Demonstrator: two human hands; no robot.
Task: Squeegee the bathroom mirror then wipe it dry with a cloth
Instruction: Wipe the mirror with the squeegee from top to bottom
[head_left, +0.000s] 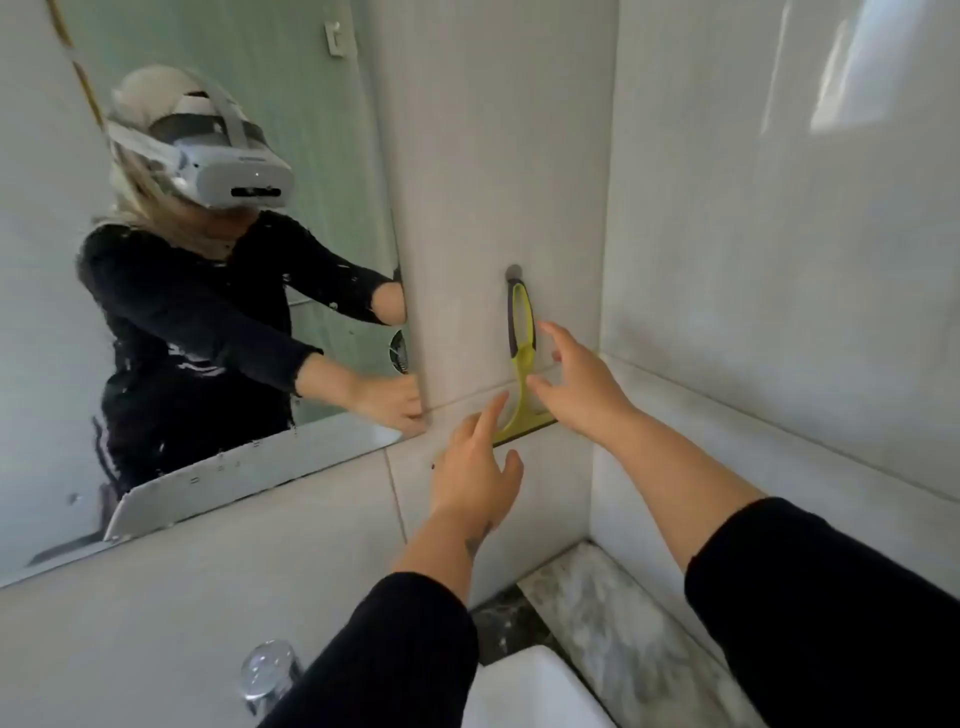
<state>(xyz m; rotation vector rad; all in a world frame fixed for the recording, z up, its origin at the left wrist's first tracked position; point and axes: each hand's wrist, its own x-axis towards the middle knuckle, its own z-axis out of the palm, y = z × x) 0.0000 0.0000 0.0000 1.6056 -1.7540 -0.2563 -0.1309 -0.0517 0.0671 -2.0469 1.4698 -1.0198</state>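
Nearest, a chrome tap and the white rim of the basin sit at the bottom edge, with a marbled stone ledge to the right. Above them two black sleeves reach toward the far wall. The left hand has its fingers spread and loose, gripping nothing, its index tip just beside the blade end of the squeegee. The right hand is equally empty, fingers splayed on the squeegee's right, close to the stem; it looks the nearer to the handle. The squeegee hangs from a small wall hook on pale glossy tile, long axis upright, looped yellow-green handle with a dark grip above and the blade crosswise below (no cloth is in sight). Farther left, the mirror is smooth and flecked with droplets.
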